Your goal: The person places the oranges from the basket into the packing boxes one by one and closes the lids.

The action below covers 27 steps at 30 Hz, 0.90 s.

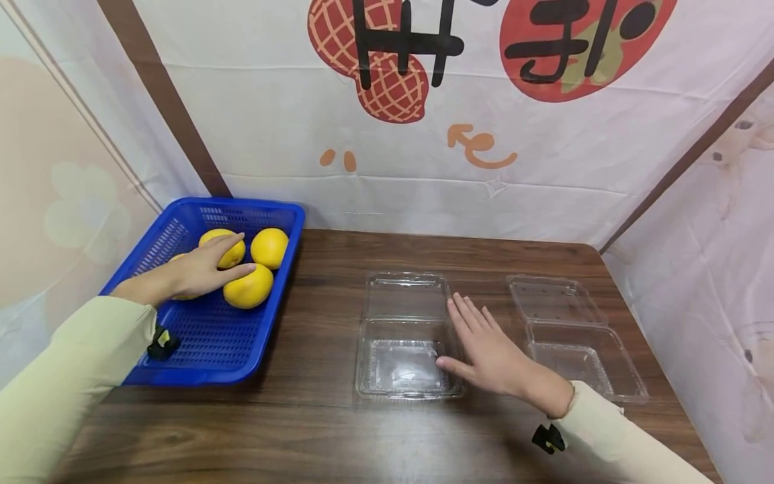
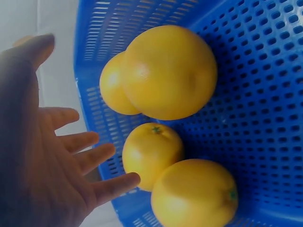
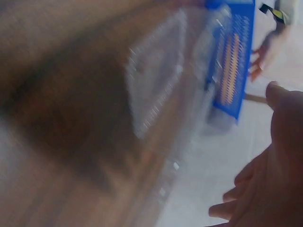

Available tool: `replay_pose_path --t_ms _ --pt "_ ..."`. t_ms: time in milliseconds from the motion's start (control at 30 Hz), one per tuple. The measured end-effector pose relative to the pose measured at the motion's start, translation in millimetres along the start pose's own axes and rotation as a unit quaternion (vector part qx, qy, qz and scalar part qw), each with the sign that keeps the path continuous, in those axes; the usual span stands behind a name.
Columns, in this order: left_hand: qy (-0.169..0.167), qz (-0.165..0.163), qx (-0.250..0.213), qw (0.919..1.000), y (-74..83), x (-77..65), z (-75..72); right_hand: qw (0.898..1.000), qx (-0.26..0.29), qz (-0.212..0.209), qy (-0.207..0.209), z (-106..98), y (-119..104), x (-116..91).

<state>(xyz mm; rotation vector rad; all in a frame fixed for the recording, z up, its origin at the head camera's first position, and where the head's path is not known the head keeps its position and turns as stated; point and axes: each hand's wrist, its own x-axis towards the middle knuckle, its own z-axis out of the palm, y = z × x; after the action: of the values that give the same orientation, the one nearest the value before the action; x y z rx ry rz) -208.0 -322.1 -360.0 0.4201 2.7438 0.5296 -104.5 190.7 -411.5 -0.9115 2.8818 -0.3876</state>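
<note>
Several round yellow citrus fruits [image 1: 248,287] lie in a blue plastic basket [image 1: 256,359] at the left. Above them is my left hand [image 1: 202,267], its fingers spread and holding nothing. In the left wrist view, that hand [image 2: 61,165] is beside the fruits [image 2: 170,71], palm visible. My right hand [image 1: 490,349] extends with straight fingers over the right side of an opened clear plastic clamshell box [image 1: 405,366]; whether it touches the box I cannot tell. The right wrist view is blurred, with the hand [image 3: 265,179] at its right edge and a clear box [image 3: 158,71] beyond.
A second opened clear clamshell box [image 1: 574,363] lies on the brown wooden table [image 1: 314,430] at the right, partly behind my right hand and forearm. Printed fabric walls [image 1: 254,121] enclose the table at the back and sides.
</note>
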Motion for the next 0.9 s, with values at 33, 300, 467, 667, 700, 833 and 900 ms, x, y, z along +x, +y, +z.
replay_pose_path --t_ms 33,300,467,667,700,833,900 --pt "0.002 0.002 0.001 1.0000 -0.2 -1.0 1.4 1.000 0.000 -0.002 0.001 4 -2 -1" --pt "0.013 0.041 -0.010 0.9990 -8.9 -4.6 15.5 1.000 -0.008 -0.001 0.016 32 -8 -9" --pt "0.004 0.054 -0.037 0.9979 -13.6 -5.9 23.7 1.000 0.004 0.008 0.013 41 -7 -12" --pt "-0.010 0.052 -0.043 0.9977 -15.4 -3.0 27.4 1.000 0.020 0.005 0.009 52 -5 -14" --pt "-0.013 0.053 -0.042 0.9976 -15.7 -2.1 27.7 1.000 0.022 0.005 0.011 52 -5 -14" --pt "-0.029 0.054 -0.044 0.9971 -17.1 1.2 28.7 1.000 0.022 0.006 0.013 55 -6 -13" --pt "-0.034 0.056 -0.045 0.9969 -18.0 3.1 29.2 1.000 0.019 0.005 0.014 55 -6 -13"
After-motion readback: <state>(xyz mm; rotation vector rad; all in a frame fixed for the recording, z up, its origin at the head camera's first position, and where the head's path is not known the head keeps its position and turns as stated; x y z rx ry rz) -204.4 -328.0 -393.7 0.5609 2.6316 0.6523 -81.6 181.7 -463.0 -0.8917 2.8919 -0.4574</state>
